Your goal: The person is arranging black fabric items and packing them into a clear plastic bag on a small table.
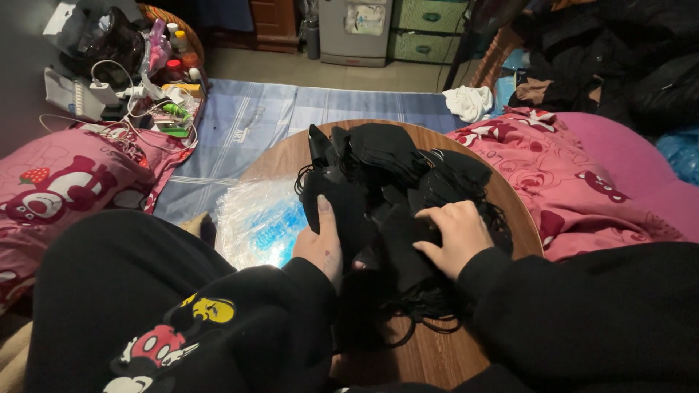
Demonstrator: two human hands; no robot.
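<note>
A heap of black face masks (397, 171) sits on the round wooden desk (437, 356) in front of me, piled toward its middle and far side, with thin elastic loops spilling off the edges of the pile. My left hand (324, 247) is closed around a flat bundle of these masks, thumb lying up along the front face and the other fingers hidden behind it, so the bundle stands nearly upright against my palm. My right hand (451, 236) lies on the pile just beside it, fingers curled down and pressing into the dark fabric; I cannot tell whether it has pinched a single mask or only rests on several.

I judge these masks to be very light, soft and floppy, with no stiffness beyond a fold line. A single one would sag if taken by a corner, so the flat body near the fold looks like the best place to grip, thumb on one side and fingers on the other. The ear loops look tangled with each other, and pulling on a loop would likely drag neighbours along or stretch it. The fabric does not look slippery, but a stack can slide apart if held loosely.

To the left of the pile, touching the desk's edge, lies a crinkled clear plastic bag (258, 222) with blue showing through. Pink printed bedding (65, 178) lies on both sides.
</note>
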